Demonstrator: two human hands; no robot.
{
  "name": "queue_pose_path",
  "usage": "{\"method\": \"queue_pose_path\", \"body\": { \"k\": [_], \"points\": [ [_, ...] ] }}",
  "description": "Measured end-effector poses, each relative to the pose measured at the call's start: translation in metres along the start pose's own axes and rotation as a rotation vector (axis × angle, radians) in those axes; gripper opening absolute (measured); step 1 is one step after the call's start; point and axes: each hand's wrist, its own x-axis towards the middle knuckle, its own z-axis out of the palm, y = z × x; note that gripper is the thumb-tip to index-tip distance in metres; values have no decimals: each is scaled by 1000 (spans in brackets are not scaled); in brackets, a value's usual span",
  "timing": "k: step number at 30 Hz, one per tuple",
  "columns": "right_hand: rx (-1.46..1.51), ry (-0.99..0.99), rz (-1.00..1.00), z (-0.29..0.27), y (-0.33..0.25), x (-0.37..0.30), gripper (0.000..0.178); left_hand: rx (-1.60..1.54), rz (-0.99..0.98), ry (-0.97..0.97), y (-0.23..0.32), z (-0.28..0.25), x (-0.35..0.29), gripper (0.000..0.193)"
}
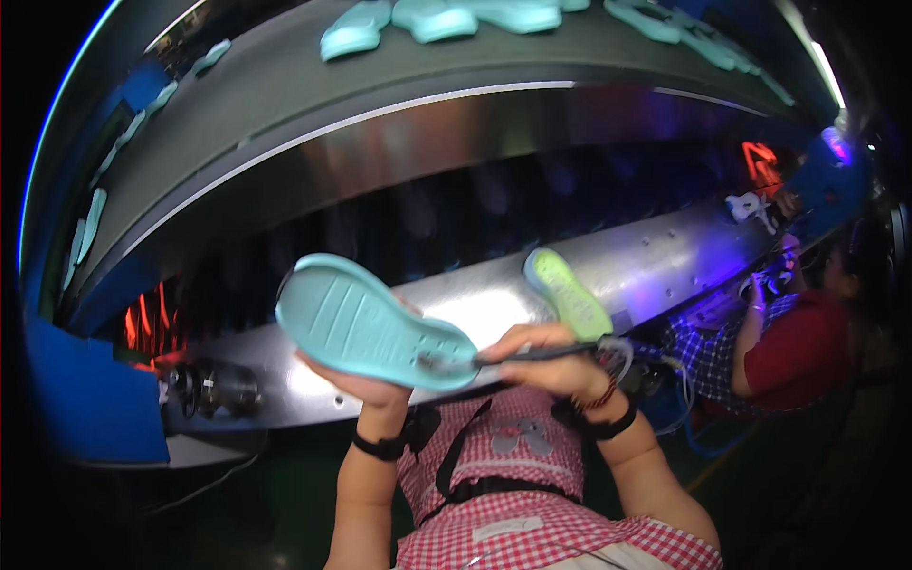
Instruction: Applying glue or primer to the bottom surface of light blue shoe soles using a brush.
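Observation:
My left hand [366, 388] supports a turquoise shoe sole [351, 318] from below, its hollow ribbed face turned up and tilted. My right hand [551, 366] is closed around a thin dark-handled brush [499, 355]. The brush's blurred tip lies against the narrower end of the sole, near a group of small holes. Just beyond my right hand, a yellow-green sole [570, 293] with a pale blue rim rests on the metal ledge [475, 306].
Above the ledge, a dark conveyor belt [275, 104] carries several turquoise soles [437, 19]. Red-glowing heating elements [149, 323] show at the left and right of the machine. At right, a person in red [798, 351] works at the same ledge, near hoses [679, 389].

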Motion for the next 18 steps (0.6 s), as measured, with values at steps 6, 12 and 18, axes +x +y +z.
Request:
{"method": "queue_pose_path", "body": {
  "k": [6,12,18],
  "points": [
    [284,-164,15,-2,7,-17,21,-44,-5,100,-3,-7,-11,84],
    [-16,-176,-87,5,11,-22,20,-75,-53,22,-3,-8,-13,81],
    [50,73,110,0,12,-11,23,-7,0,173,-7,12,-9,78]
  ]
}}
